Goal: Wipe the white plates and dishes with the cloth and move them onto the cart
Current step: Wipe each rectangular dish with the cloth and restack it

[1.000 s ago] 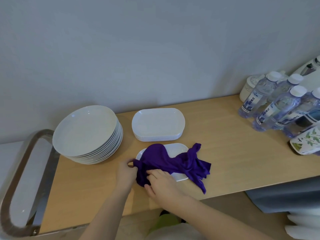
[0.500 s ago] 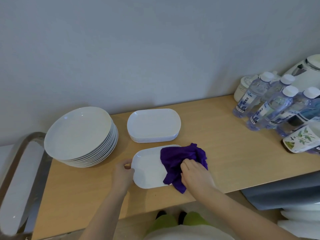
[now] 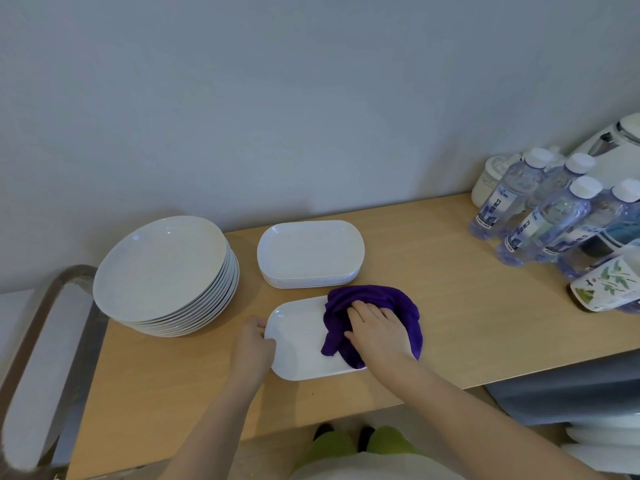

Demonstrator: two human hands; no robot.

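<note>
A white oblong dish [image 3: 301, 344] lies near the front of the wooden table [image 3: 450, 306]. My left hand [image 3: 254, 348] grips its left rim. My right hand [image 3: 377, 329] presses flat on a bunched purple cloth [image 3: 401, 303] that covers the dish's right half. Behind the dish is a stack of white oblong dishes [image 3: 310, 252]. A taller stack of round white plates [image 3: 162, 271] stands at the left. The cart [image 3: 41, 327], with a curved metal handle, is at the far left edge.
Several water bottles [image 3: 540, 216] crowd the table's right end, with a white jar [image 3: 491, 180], a kettle [image 3: 616, 147] and a leaf-printed pack [image 3: 606, 285]. The wall runs close behind the table. White dishes [image 3: 602, 441] sit low at the bottom right.
The cloth, first spread over the dish's left part, was swept right and bunched under my right hand, which now lies flat on it. My left hand stays on the left rim.
</note>
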